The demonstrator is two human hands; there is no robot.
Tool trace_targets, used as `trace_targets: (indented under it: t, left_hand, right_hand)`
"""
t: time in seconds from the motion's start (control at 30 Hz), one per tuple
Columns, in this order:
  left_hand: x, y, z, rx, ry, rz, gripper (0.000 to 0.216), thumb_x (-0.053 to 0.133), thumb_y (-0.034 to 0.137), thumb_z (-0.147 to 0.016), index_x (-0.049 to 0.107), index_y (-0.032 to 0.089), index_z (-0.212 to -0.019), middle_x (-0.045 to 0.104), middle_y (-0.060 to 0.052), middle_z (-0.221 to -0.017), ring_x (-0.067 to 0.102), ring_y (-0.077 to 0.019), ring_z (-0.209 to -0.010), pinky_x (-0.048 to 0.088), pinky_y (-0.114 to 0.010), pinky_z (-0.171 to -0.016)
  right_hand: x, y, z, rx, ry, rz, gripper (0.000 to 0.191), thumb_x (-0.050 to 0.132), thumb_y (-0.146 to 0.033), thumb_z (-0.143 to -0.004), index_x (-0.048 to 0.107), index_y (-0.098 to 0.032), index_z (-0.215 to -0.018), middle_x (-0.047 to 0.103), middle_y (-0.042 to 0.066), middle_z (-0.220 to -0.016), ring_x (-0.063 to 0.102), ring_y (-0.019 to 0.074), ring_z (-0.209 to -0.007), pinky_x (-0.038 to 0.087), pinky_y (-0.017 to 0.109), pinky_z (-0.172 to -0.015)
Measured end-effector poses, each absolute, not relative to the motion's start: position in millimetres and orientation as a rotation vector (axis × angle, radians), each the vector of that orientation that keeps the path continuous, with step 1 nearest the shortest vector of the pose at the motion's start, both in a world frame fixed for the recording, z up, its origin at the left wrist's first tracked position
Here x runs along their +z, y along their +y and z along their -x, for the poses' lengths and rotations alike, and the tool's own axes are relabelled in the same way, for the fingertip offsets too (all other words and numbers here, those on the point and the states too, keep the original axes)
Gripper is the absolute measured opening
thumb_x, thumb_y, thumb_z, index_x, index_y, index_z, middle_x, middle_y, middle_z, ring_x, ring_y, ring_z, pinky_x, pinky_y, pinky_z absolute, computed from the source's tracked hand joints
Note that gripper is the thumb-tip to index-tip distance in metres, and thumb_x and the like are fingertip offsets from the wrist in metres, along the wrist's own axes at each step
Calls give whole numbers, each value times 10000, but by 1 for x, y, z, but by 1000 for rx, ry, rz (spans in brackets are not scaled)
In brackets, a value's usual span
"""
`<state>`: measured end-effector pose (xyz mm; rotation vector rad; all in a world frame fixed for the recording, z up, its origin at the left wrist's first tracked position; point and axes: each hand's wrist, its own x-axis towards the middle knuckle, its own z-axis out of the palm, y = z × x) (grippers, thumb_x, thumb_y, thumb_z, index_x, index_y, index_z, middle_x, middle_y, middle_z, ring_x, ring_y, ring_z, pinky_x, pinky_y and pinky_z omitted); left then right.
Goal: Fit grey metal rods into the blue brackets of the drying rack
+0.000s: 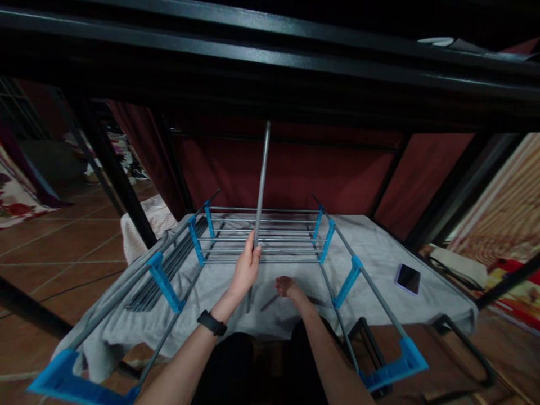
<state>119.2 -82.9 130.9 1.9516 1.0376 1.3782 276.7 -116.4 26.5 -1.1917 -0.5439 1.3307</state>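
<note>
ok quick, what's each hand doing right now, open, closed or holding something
Left hand: closed around a long, straight grey metal tube.
Right hand: looks curled; whether it holds anything cannot be told.

I have the left hand wrapped around a near-upright gray metal rod between the side rails of a blue-jointed tube rack, the right hand curled near the rod's lower end, above gray cloth bearing loose rods and a smartphone.
</note>
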Motion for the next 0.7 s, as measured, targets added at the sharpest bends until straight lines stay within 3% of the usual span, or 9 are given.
trace_targets:
  t: [0.07,0.17,0.33,0.7]
  left_hand:
    - [124,-79,-111,1369,1066,-2006,539,413,419,-995,442,199,-1486,650,-136,-1306,650,-249,-1117,488,-416,-1015]
    - [107,-75,-100,1265,1156,-2063,450,411,381,-975,558,187,-1353,656,-145,-1332,621,-278,-1221,475,-444,-1048]
    - [76,-80,-89,1023,1307,-2184,383,410,358,-951,627,214,-1232,717,-122,-1222,663,-283,-1155,500,-440,-1005]
    - [18,-109,-55,530,1443,-2328,230,423,437,-945,551,263,-1023,729,-53,-901,715,-256,-834,509,-333,-738]
  right_hand:
    - [24,-115,-278,1313,-547,1261,158,723,-260,-765,596,-231,-677,597,-57,-517,461,92,-423,358,181,-416]
    - [21,-116,-285,1239,-522,1313,110,672,-158,-752,634,-214,-666,649,-31,-554,518,92,-474,381,169,-446]
    - [20,-121,-303,1145,-451,1286,29,685,-188,-727,669,-209,-739,707,-15,-648,611,117,-587,477,205,-558]
    - [30,-117,-324,1102,-298,855,215,661,-417,-813,635,-249,-944,751,10,-838,697,176,-781,563,308,-748]
